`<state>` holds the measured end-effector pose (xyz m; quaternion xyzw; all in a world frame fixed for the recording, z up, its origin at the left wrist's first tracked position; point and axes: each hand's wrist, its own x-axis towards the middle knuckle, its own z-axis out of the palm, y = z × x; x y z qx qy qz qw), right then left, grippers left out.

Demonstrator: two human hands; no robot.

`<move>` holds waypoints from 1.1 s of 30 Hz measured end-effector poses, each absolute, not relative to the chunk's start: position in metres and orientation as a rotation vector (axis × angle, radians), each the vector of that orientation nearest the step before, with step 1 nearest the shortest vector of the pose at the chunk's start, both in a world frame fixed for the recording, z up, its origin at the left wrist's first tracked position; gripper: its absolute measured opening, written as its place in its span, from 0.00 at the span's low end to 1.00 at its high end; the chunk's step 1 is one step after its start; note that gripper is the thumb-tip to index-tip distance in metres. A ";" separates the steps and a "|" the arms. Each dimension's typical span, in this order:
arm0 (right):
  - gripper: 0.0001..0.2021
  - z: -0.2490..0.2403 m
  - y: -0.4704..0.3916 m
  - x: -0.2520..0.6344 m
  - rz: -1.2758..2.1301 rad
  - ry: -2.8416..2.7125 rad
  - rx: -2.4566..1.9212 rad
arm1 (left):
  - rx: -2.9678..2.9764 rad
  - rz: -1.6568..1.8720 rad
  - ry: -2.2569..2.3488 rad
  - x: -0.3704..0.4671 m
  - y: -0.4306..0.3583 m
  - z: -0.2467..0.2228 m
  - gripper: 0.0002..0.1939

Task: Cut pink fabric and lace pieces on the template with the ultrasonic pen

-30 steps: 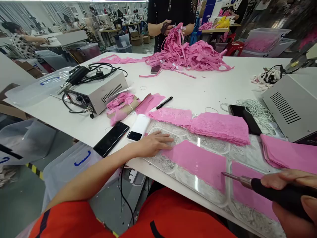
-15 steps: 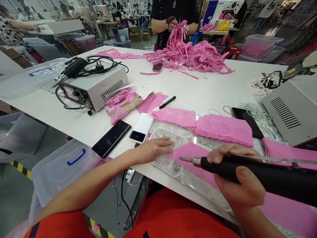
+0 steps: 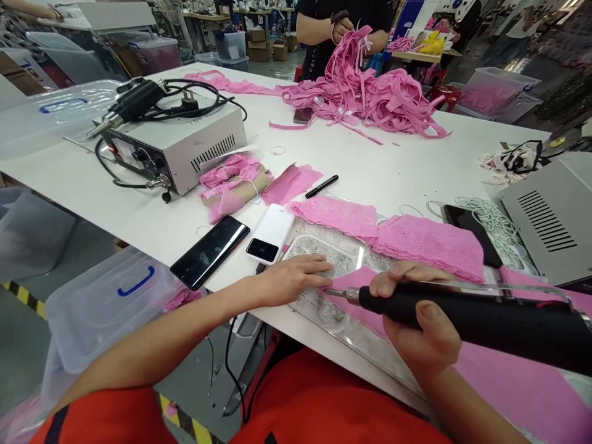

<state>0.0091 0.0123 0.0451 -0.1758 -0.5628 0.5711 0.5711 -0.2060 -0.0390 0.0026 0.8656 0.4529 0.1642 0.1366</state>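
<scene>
So our left hand [image 3: 291,279] lies flat at the near edge of the desk [image 3: 393,169], fingers slightly spread and gripping nothing, tips right at the left end of the pink panel [image 3: 363,313]. That panel sits on the patterned board [image 3: 342,250]. Our right hand [image 3: 422,311] has its fingers wrapped snugly round the black tool [image 3: 485,317], metal tip pointing left, just beside our left fingertips. Can't tell if the tip touches the fabric. 2 pink lace stacks [image 3: 430,243] lie just past the panel. Left of those we've got a white power bank [image 3: 271,231] and a black phone [image 3: 210,253]. Far side: a pile of pink straps [image 3: 361,98], with a person's hands [image 3: 343,28] above it.
</scene>
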 end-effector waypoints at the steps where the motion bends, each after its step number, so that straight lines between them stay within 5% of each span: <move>1: 0.08 0.045 0.012 0.009 1.340 -1.335 -0.417 | 2.504 0.477 1.311 -0.206 -0.039 0.002 0.31; 26: 0.06 0.044 0.016 0.010 1.270 -1.364 -0.357 | 2.591 0.471 1.342 -0.205 -0.042 0.005 0.31; 33: 0.04 0.053 0.053 0.036 1.132 -1.248 -0.498 | 2.698 0.629 1.376 -0.198 -0.061 0.006 0.25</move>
